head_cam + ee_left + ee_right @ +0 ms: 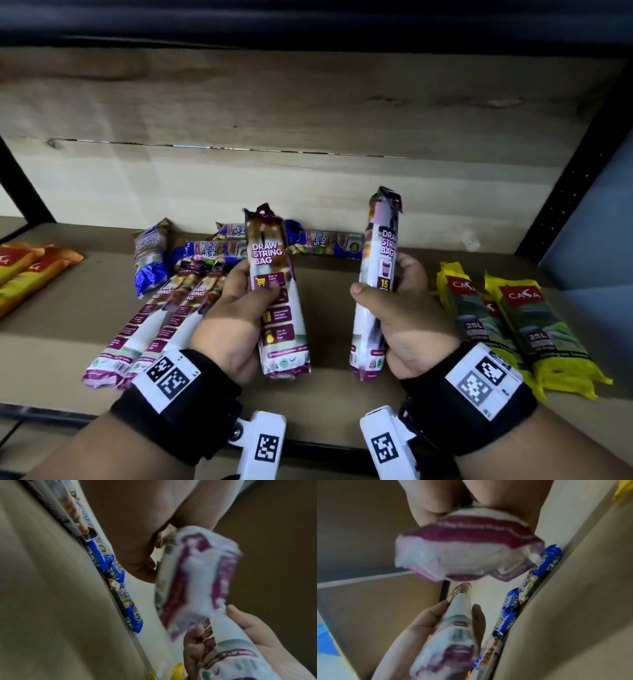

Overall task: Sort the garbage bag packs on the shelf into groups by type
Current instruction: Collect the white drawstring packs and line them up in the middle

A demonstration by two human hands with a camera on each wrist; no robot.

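My left hand (239, 308) grips a white-and-purple draw string bag pack (277, 294), held upright above the shelf (342, 404). My right hand (397, 308) grips a second draw string pack (376, 287), also upright, a little to the right. In the left wrist view the left pack (197, 577) shows blurred from below, with the right hand's pack (231, 655) under it. The right wrist view has the right pack's crimped end (467, 555) close up. Two more draw string packs (150, 329) lie flat left of my left hand.
Several blue single-handle packs (205, 250) lie along the back wall. Yellow 25L packs (513, 325) lie at the right, orange packs (30, 270) at the far left. A black upright (565, 192) stands at the right, and another board is overhead.
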